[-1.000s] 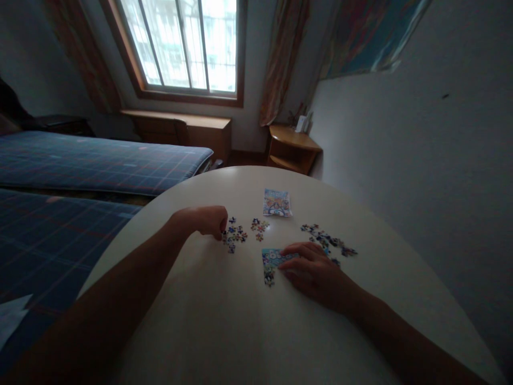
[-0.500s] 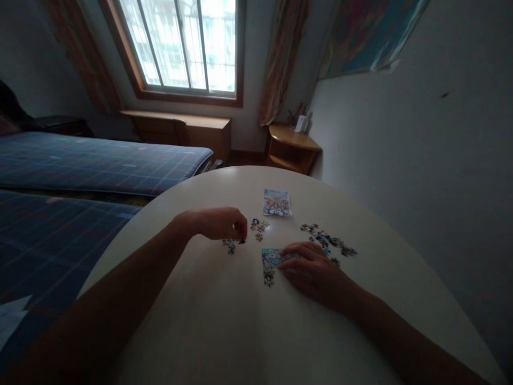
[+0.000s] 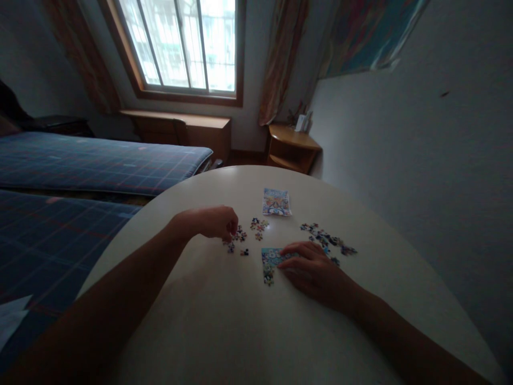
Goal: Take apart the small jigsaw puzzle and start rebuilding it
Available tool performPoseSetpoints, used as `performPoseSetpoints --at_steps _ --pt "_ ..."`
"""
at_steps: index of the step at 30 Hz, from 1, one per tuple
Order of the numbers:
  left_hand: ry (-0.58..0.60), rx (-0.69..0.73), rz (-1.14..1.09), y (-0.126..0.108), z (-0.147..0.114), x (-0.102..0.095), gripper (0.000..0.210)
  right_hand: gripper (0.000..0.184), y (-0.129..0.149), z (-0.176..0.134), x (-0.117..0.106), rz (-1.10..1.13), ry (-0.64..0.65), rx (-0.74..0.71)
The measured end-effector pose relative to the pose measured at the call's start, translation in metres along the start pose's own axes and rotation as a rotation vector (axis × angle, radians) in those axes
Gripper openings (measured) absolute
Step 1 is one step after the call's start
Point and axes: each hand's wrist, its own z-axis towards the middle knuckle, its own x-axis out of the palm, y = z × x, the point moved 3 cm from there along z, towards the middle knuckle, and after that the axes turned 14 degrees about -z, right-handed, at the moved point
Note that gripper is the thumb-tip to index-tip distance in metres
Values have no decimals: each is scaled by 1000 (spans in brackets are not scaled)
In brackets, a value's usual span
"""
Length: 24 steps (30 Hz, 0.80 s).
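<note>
My left hand (image 3: 216,221) is over a small group of jigsaw pieces (image 3: 240,235), its fingers pinched together and pointing down. Whatever sits between the fingertips is too small and dark to make out. Just in front of that group lies a single jigsaw piece (image 3: 244,252). My right hand (image 3: 315,271) rests flat, fingers stretched out, across the right part of a partly joined jigsaw puzzle (image 3: 271,258). The puzzle's left column and part of its blue top row show; the hand hides the rest.
Several loose pieces (image 3: 259,224) lie between my hands, and a longer scatter of pieces (image 3: 326,238) is beyond the right hand. A printed picture sheet (image 3: 276,202) lies farther back on the round white table (image 3: 224,321). A bed (image 3: 100,160) stands at left.
My left hand has let go of a dark jigsaw piece, which now lies on the table, and moved slightly left over the small group. The right hand has stayed put.
</note>
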Motion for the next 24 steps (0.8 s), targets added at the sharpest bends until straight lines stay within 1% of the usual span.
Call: performPoseSetpoints --at_steps 3,6,10,14,19,21,24 --pt "35 -97 55 4 -3 -1 35 16 0 0 -1 -2 -3 2" --pt "30 -139 113 4 -3 2 33 16 1 0 -1 2 -2 -1" --pt "12 -120 162 3 -1 4 24 16 1 1 -1 -2 -6 -4" --pt "13 -111 190 1 -2 4 24 16 0 1 0 -6 -10 0" --pt "7 -135 209 -3 -4 4 20 16 0 0 0 -13 -14 -4" --pt "1 -133 200 -3 -4 5 21 17 0 0 0 -16 -16 -2" --pt "-2 -84 141 -4 -3 6 27 17 0 0 0 -13 -9 3"
